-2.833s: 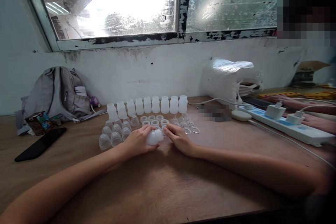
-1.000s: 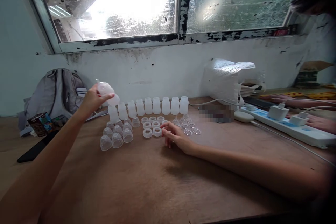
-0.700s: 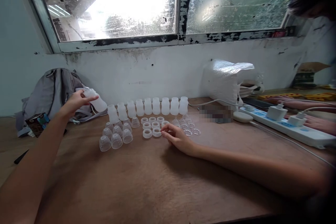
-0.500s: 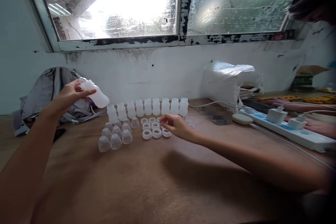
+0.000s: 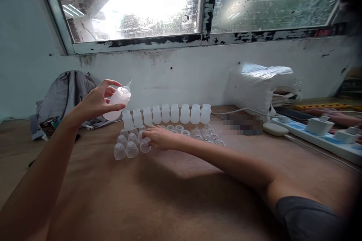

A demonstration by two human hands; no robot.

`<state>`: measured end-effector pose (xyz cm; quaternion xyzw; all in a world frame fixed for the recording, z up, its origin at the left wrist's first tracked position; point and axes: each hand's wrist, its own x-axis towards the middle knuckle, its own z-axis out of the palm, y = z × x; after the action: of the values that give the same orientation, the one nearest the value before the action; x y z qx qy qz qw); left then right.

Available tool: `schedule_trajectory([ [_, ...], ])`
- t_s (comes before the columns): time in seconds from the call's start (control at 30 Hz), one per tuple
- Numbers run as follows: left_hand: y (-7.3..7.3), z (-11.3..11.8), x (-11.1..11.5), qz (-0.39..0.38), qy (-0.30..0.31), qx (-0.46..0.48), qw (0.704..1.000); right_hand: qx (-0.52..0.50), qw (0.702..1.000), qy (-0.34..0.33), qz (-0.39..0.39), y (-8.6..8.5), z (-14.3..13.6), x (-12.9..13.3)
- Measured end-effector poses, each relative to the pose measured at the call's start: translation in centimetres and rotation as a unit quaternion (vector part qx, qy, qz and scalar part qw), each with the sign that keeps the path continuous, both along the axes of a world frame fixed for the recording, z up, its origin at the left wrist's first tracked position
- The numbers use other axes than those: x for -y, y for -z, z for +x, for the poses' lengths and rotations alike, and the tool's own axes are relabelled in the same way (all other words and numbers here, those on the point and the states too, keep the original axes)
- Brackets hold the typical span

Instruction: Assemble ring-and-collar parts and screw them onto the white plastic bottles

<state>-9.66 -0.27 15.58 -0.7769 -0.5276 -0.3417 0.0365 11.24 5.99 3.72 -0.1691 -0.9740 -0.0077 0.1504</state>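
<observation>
My left hand (image 5: pixel 106 99) is raised over the table, its thumb and fingers wrapped round a frosted baby bottle (image 5: pixel 114 106). The bottle leans to the right, and a clear pointed nipple (image 5: pixel 129 84) shows at its mouth. Down at the table, my right hand (image 5: pixel 158 137) has its thumb and finger at a clear dome cap (image 5: pixel 145 147), the right one of the front row. More clear caps (image 5: pixel 132 150) stand to its left. White rings (image 5: pixel 171 128) lie behind my right forearm, which partly hides them. Frosted bottles (image 5: pixel 165 113) stand in a row behind.
Small clear nipples (image 5: pixel 209 135) lie right of the rings. A grey backpack (image 5: pixel 68 90) leans at the left wall. On the right are a white plastic bag (image 5: pixel 254 86), a pixelated dark object (image 5: pixel 240 123), a white power strip (image 5: pixel 345 147) and another person's hand (image 5: pixel 319 112).
My right hand has moved left from the rings to the clear caps. My left hand has turned the bottle from mouth up-left to mouth up-right. The view has shifted slightly.
</observation>
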Motion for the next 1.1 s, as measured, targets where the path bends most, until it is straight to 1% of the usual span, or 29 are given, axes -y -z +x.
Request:
schedule_trajectory([
  [0.07,0.0,0.3,0.2,0.002,0.003,-0.009,1.0,0.002,0.997,0.003,-0.08,-1.9,1.2,-0.2],
  [0.1,0.1,0.5,0.2,0.001,0.009,-0.018,1.0,-0.022,0.994,0.007,-0.107,-3.1,1.9,-0.2],
  [0.13,0.1,0.8,0.3,-0.004,0.015,-0.033,0.999,-0.055,0.991,0.013,-0.117,-4.3,2.6,-0.3],
  [0.2,0.3,1.5,0.4,-0.017,0.021,-0.07,0.997,-0.136,0.983,0.042,-0.119,-6.6,4.0,-0.4],
  [0.27,0.5,2.4,0.6,-0.016,0.008,-0.105,0.994,-0.2,0.971,0.085,-0.1,-8.4,5.3,-0.3],
  [0.37,0.9,3.7,0.9,0.006,0.002,-0.139,0.99,-0.268,0.951,0.125,-0.092,-10.1,7.0,-0.2],
  [0.5,1.1,5.0,1.7,0.034,0.051,-0.16,0.985,-0.318,0.933,0.115,-0.123,-10.9,8.2,0.1],
  [0.6,1.1,5.6,2.3,0.028,0.064,-0.18,0.981,-0.311,0.932,0.083,-0.168,-11.0,8.2,0.8],
  [0.67,1.0,5.9,2.6,0.022,0.064,-0.192,0.979,-0.297,0.935,0.067,-0.183,-11.0,8.0,1.4],
  [0.9,0.8,6.3,3.4,0.013,0.055,-0.194,0.979,-0.265,0.946,0.066,-0.177,-11.0,7.4,3.2],
  [1.1,0.7,6.5,3.9,0.011,0.064,-0.192,0.979,-0.241,0.952,0.06,-0.177,-11.0,7.6,3.4],
])
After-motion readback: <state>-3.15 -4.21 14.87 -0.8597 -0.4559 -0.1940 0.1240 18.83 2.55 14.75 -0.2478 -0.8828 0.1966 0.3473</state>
